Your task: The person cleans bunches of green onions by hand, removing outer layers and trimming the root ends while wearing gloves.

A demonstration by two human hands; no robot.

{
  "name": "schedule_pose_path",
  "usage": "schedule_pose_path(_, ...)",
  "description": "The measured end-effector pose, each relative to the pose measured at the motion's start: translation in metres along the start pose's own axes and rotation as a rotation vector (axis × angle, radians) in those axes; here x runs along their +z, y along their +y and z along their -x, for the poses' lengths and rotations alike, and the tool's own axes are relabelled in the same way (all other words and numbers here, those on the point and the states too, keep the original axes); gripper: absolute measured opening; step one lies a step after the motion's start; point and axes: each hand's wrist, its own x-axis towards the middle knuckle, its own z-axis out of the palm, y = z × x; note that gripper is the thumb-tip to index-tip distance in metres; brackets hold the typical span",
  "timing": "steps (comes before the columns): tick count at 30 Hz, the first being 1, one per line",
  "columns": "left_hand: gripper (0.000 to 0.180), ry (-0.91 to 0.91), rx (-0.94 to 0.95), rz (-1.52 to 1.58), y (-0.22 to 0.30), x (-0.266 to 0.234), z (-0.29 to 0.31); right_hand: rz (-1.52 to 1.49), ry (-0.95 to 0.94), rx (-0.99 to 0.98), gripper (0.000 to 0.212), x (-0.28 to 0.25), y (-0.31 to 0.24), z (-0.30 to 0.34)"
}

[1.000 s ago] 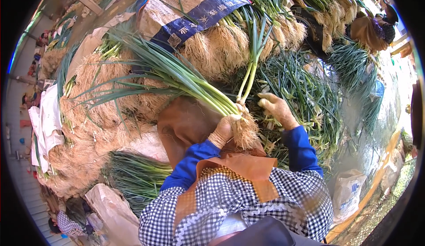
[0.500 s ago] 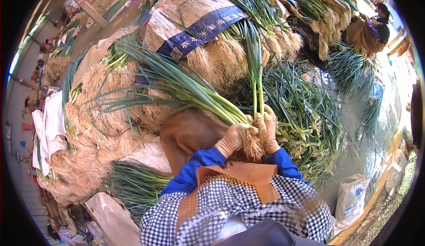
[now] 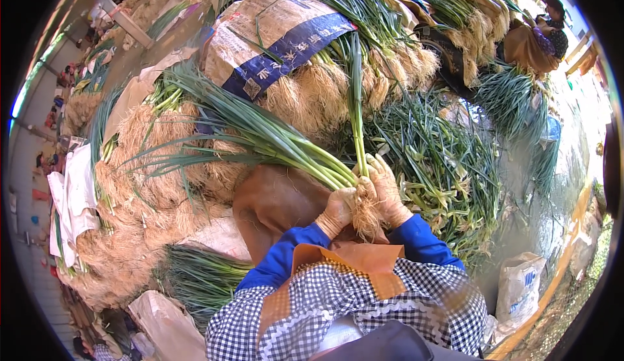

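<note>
My left hand, in a pale glove, is closed round the root end of a bunch of green onions, whose leaves fan out to the upper left. My right hand, likewise gloved, is closed on the lower end of upright green onion stalks pressed against that bunch. The pale stringy roots hang down between both hands, over my brown apron. Some of the right hand's fingertips are hidden behind the stalks.
Root-ended onion bundles are piled at the left. A printed sack covers more behind. Loose green leaves heap up at my right. A white sack stands at lower right; another person sits at the far right.
The upright stalks in my right hand have come left against the bunch, with the right hand's fingers shifted lower round them. My left hand still grips the bunch. The view has shifted slightly.
</note>
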Motion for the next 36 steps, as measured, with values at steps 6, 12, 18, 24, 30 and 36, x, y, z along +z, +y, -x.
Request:
schedule_pose_path(6,0.074,-0.054,-0.07,-0.229,0.015,0.046,0.002,0.298,0.333,0.003,0.03,-0.043,0.012,-0.124)
schedule_pose_path(12,0.062,-0.29,0.223,-0.276,0.023,0.076,0.004,0.813,-0.015,0.497,0.059,-0.088,0.038,-0.251)
schedule_pose_path(18,0.055,0.01,0.142,-0.161,0.019,0.019,-0.001,0.314,-0.032,0.231,0.04,-0.098,0.047,-0.157)
schedule_pose_path(24,0.046,-0.006,-0.109,-0.043,0.004,0.013,-0.006,0.611,-0.03,-0.092,0.013,-0.062,-0.008,0.018)
schedule_pose_path(30,0.041,0.079,-0.243,-0.123,-0.005,-0.023,0.002,0.224,-0.341,0.488,0.041,-0.086,-0.005,0.006)
schedule_pose_path(36,0.034,0.161,-0.124,-0.253,-0.013,-0.036,-0.002,0.731,-0.19,0.402,0.05,-0.026,0.013,-0.073)
